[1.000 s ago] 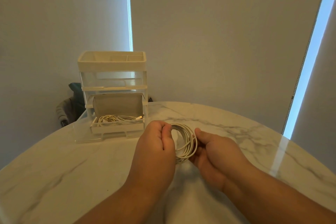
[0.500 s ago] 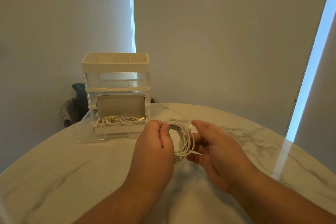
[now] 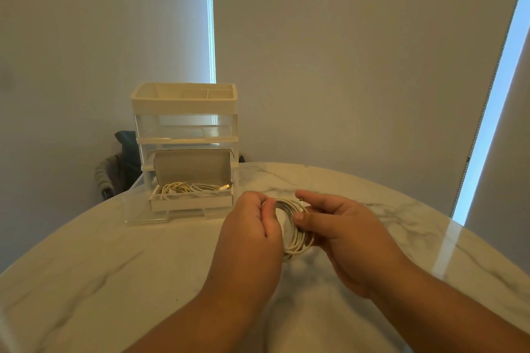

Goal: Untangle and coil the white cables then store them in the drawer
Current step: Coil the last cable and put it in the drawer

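Observation:
A white cable (image 3: pixel 295 241) wound into a round coil hangs just above the marble table (image 3: pixel 114 281), held between both hands. My left hand (image 3: pixel 252 226) pinches the coil's left side with thumb and fingers closed. My right hand (image 3: pixel 341 232) grips the right side, thumb across the loops. Behind and to the left stands a clear drawer unit (image 3: pixel 185 135). Its lowest drawer (image 3: pixel 189 203) is pulled out and holds other white cables (image 3: pixel 189 189) in a loose bundle.
A cream organiser tray (image 3: pixel 183 96) tops the drawer unit. Beyond the table's far left edge a chair with dark clothing (image 3: pixel 117 166) shows. Roller blinds cover the windows behind. The table edge curves round at the right.
My right hand has slid up and inward over the coil's right side, its thumb now lying across the loops. The coil stays between both hands; the view has shifted slightly.

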The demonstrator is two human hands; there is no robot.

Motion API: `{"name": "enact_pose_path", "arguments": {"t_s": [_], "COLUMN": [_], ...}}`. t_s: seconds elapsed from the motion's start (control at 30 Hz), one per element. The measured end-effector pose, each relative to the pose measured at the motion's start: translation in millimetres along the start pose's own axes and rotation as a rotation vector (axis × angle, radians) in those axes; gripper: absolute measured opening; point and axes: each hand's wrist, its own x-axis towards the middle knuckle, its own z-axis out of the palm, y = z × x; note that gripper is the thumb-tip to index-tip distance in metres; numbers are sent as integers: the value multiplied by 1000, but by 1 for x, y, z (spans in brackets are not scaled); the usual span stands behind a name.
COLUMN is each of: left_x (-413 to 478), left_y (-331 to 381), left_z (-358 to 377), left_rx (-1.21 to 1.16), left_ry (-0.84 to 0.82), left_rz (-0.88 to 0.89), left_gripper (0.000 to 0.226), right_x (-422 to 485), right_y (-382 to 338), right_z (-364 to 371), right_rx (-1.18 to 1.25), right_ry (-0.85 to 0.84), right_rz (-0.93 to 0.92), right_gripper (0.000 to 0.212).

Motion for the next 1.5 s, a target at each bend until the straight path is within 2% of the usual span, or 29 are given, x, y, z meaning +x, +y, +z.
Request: {"name": "enact_pose_path", "arguments": {"t_s": [0.1, 0.2, 0.33, 0.47, 0.6, 0.7, 0.77, 0.9, 1.17, 1.5], "left_x": [-1, -1, 3, 9, 9, 6, 4, 5, 6, 5], "left_y": [1, 1, -1, 5, 8, 10, 9, 2, 5, 8], "left_z": [0, 0, -3, -13, -17, -13, -11, -11, -12, -12], "left_rx": [2, -12, -48, -222, -354, -252, -120, 58, 75, 100], "left_ry": [-2, -51, -215, -442, -426, -349, -300, -233, -184, -200], "left_rz": [13, -9, -60, -265, -474, -407, -301, -125, -100, -103], "left_gripper": [19, 18, 12, 13, 10, 21, 20, 19, 19, 22], "right_x": [-1, 1, 5, 3, -2, -3, -3, 2, 7, 5], "right_y": [-2, 1, 2, -3, -10, -10, -9, -8, -7, -5], "right_z": [1, 0, -5, -8, -7, -5, -4, -5, -10, -9], "right_rx": [30, 12, -24, -202, -320, -348, -246, 41, 153, 188], "right_ry": [-1, 68, 125, 58, -5, -25, -50, -21, -38, -61], "right_rz": [-2, -24, -41, -41, -77, -69, -28, 115, 241, 293], "right_gripper": [35, 35, 34, 30, 32, 23, 13, 23, 14, 31]}}
